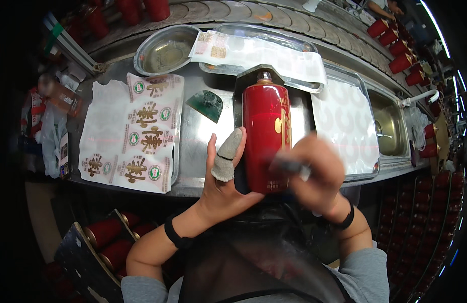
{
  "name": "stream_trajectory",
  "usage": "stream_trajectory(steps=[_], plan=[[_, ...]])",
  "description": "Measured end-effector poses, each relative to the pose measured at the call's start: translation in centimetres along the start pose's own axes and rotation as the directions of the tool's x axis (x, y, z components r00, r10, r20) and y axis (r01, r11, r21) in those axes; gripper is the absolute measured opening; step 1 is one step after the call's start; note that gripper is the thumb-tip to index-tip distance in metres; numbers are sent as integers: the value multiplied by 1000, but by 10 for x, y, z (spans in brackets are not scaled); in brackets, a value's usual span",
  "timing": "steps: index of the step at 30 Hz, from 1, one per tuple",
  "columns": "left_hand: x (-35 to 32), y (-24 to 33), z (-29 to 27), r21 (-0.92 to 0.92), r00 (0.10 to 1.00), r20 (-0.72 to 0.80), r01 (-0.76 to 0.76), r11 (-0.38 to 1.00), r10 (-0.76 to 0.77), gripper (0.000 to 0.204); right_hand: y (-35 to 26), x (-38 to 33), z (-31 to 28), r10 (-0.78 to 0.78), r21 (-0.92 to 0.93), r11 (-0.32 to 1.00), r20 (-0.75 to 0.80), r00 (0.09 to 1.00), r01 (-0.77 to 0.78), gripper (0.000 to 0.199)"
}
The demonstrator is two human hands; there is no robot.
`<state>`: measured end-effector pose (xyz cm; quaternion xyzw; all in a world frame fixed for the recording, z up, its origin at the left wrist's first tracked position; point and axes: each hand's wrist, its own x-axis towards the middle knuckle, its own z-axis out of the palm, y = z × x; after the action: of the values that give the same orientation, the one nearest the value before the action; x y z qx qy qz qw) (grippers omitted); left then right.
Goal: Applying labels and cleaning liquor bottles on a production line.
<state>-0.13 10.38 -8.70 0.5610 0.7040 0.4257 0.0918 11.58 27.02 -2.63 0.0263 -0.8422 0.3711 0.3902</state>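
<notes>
A glossy red bottle (262, 116) with gold characters lies on a dark angular support (243, 80), its neck pointing away from me. My left hand (224, 187) rests against the bottle's left side, fingers outstretched and apart, thumb at the bottle's base. A grey cloth finger cover (227, 156) with a dark band sits on one of its fingers. My right hand (319, 169), smeared by motion, is closed around a small dark tool (289, 165) over the bottle's lower right side; the tool's exact kind is unclear. A dark green scraper-like plate (205, 104) lies left of the bottle.
Printed decal sheets (147, 126) lie at left, and a pale sheet (344, 126) at right. Behind are an oval metal basin (165, 50) and a decal strip (264, 53) across a tray. A sink (387, 123) is far right; a slatted conveyor (294, 22) runs along the back.
</notes>
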Motion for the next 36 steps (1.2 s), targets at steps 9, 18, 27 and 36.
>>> stream_trajectory(steps=[9, 18, 27, 36], plan=[[-2, 1, -1, -32, 999, -13, 38, 999, -38, 111, -9, -54, 8, -115, -165, 980, -16, 993, 111, 38], [-4, 1, 3, -70, 997, 13, 78, 995, -77, 116, -30, -67, 2, -194, -328, 906, 238, 952, 267, 28], [1, 7, 3, 52, 997, -56, -51, 997, 54, 124, -28, -91, -5, -62, -89, 992, 284, 957, 91, 24], [9, 13, 4, 41, 999, 45, -24, 999, 22, 118, 68, 34, -10, 363, -7, 929, -195, 911, -371, 18]])
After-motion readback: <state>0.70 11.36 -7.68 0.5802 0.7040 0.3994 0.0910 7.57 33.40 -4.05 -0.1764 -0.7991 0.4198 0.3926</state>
